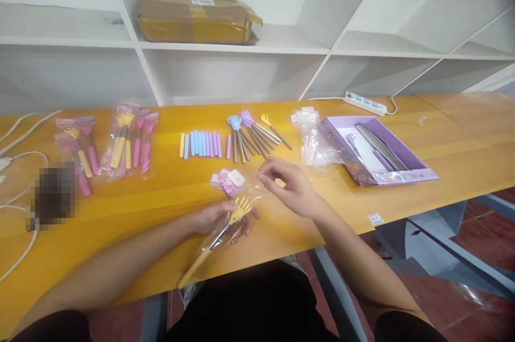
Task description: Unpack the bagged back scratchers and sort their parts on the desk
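Observation:
My left hand [219,218] grips a yellow back scratcher [225,232] with a claw head and metal rod, lying inside a clear plastic bag [217,245] over the table's near edge. My right hand [287,186] hovers just right of the bag's upper end, fingers curled in a pinch at the bag's opening. A small stack of pink printed cards [228,180] lies on the yellow table [402,191] right above the hands.
Bagged scratchers [129,140] lie at the left, a row of coloured handle sleeves [200,144] and loose scratchers [253,135] in the middle. Empty clear bags [311,135] and a purple box [378,151] sit right. A power strip [365,103], cables and white shelves with a parcel [197,19] stand behind.

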Demonstrator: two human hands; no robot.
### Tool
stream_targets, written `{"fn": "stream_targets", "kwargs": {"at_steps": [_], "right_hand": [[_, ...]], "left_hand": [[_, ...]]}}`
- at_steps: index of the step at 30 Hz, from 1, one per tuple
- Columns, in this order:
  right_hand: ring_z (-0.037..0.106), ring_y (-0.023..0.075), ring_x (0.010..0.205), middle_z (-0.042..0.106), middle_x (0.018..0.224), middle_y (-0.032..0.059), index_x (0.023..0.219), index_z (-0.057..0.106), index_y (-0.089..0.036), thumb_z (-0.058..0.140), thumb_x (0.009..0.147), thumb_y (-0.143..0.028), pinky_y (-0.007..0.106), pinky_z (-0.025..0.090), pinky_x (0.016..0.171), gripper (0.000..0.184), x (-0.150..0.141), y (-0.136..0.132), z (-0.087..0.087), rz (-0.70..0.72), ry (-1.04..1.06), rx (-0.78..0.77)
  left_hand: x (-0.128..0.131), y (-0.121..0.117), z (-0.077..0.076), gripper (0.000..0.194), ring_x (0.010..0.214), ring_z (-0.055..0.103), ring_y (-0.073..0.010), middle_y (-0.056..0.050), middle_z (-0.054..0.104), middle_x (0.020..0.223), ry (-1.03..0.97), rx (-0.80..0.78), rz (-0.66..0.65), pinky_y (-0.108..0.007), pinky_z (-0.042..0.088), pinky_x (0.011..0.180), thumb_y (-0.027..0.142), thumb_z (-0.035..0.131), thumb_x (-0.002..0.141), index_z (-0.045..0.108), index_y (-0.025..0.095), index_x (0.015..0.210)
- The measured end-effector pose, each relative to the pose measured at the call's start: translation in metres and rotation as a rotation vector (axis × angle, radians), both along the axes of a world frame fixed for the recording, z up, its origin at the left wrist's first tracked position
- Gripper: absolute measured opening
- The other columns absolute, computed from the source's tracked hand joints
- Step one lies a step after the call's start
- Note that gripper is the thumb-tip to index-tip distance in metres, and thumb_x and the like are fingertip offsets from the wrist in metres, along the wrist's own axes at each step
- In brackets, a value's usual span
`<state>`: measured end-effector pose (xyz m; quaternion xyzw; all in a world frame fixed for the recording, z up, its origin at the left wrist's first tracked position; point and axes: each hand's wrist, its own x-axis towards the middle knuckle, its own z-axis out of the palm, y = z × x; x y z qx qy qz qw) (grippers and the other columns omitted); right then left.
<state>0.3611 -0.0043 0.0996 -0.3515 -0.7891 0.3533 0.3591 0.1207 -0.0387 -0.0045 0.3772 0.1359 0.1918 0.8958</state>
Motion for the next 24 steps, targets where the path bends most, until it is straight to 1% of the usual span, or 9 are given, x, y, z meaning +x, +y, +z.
{"fn": "stream_targets", "kwargs": {"at_steps": [2, 5, 6, 8, 10, 12, 16, 21, 24], "right_hand": [[0.060, 0.0163, 0.076, 0.065, 0.088, 0.0030, 0.100, 0.068, -0.022, 0.059, 0.110, -0.047, 0.031, 0.049, 0.069, 0.029, 0.001, 0.003, -0.003, 0.026, 0.004, -0.061], [0.063, 0.0175, 0.077, 0.066, 0.092, 0.0053, 0.105, 0.068, -0.020, 0.039, 0.115, -0.059, 0.032, 0.053, 0.071, 0.050, -0.004, 0.016, -0.028, 0.096, 0.024, -0.184], [0.064, 0.0181, 0.080, 0.067, 0.096, 0.0066, 0.107, 0.069, -0.019, 0.038, 0.114, -0.060, 0.033, 0.055, 0.074, 0.051, -0.008, 0.022, -0.039, 0.076, 0.001, -0.168], [0.065, 0.0200, 0.089, 0.067, 0.108, 0.0095, 0.114, 0.069, -0.018, 0.054, 0.110, -0.059, 0.036, 0.056, 0.082, 0.043, -0.016, 0.033, -0.063, 0.005, -0.135, -0.051], [0.064, 0.0224, 0.097, 0.065, 0.119, 0.0123, 0.123, 0.069, -0.018, 0.074, 0.100, -0.051, 0.039, 0.057, 0.089, 0.041, -0.024, 0.041, -0.082, -0.019, -0.326, 0.078], [0.064, 0.0241, 0.100, 0.065, 0.120, 0.0134, 0.127, 0.068, -0.017, 0.078, 0.097, -0.041, 0.041, 0.057, 0.093, 0.039, -0.030, 0.045, -0.095, -0.021, -0.443, 0.170], [0.065, 0.0228, 0.097, 0.067, 0.108, 0.0109, 0.115, 0.071, -0.017, 0.063, 0.106, -0.026, 0.037, 0.057, 0.090, 0.016, -0.033, 0.050, -0.102, -0.046, -0.515, 0.285], [0.061, 0.0188, 0.082, 0.062, 0.095, 0.0077, 0.098, 0.071, -0.019, 0.046, 0.115, -0.034, 0.032, 0.052, 0.079, 0.034, -0.032, 0.053, -0.095, -0.075, -0.482, 0.306], [0.059, 0.0182, 0.079, 0.061, 0.089, 0.0061, 0.088, 0.067, -0.019, 0.044, 0.116, -0.043, 0.031, 0.049, 0.075, 0.043, -0.032, 0.053, -0.089, -0.070, -0.386, 0.227]], "left_hand": [[0.000, -0.003, 0.000, 0.049, 0.058, 0.058, -0.0156, -0.007, 0.069, 0.082, 0.019, 0.005, -0.052, -0.027, 0.043, 0.053, 0.053, 0.069, 0.092, 0.070, 0.012, 0.119], [0.001, -0.007, 0.001, 0.034, 0.056, 0.054, -0.0153, -0.003, 0.063, 0.070, 0.035, 0.031, -0.093, -0.028, 0.042, 0.055, 0.043, 0.067, 0.094, 0.070, 0.013, 0.110], [0.002, -0.009, 0.001, 0.031, 0.056, 0.052, -0.0154, -0.002, 0.061, 0.067, 0.042, 0.046, -0.114, -0.029, 0.043, 0.056, 0.042, 0.067, 0.095, 0.071, 0.013, 0.108], [0.002, -0.010, 0.003, 0.029, 0.056, 0.051, -0.0160, -0.001, 0.059, 0.066, 0.071, 0.090, -0.179, -0.031, 0.044, 0.059, 0.041, 0.066, 0.095, 0.071, 0.014, 0.105], [0.002, -0.010, 0.005, 0.029, 0.057, 0.052, -0.0174, -0.001, 0.058, 0.065, 0.108, 0.141, -0.234, -0.033, 0.045, 0.061, 0.041, 0.064, 0.096, 0.072, 0.014, 0.104], [0.002, -0.009, 0.006, 0.028, 0.060, 0.055, -0.0189, -0.002, 0.058, 0.066, 0.139, 0.158, -0.234, -0.035, 0.046, 0.063, 0.039, 0.060, 0.098, 0.072, 0.015, 0.104], [0.002, -0.009, 0.006, 0.029, 0.060, 0.056, -0.0197, -0.001, 0.058, 0.067, 0.148, 0.137, -0.219, -0.036, 0.047, 0.064, 0.043, 0.063, 0.096, 0.072, 0.016, 0.104], [0.003, -0.010, 0.009, 0.031, 0.062, 0.057, -0.0215, -0.001, 0.055, 0.066, 0.166, 0.149, -0.211, -0.037, 0.046, 0.062, 0.045, 0.062, 0.097, 0.072, 0.017, 0.104], [0.002, -0.010, 0.010, 0.029, 0.065, 0.058, -0.0234, -0.002, 0.053, 0.065, 0.164, 0.149, -0.217, -0.037, 0.045, 0.062, 0.044, 0.060, 0.098, 0.073, 0.019, 0.103]]}}
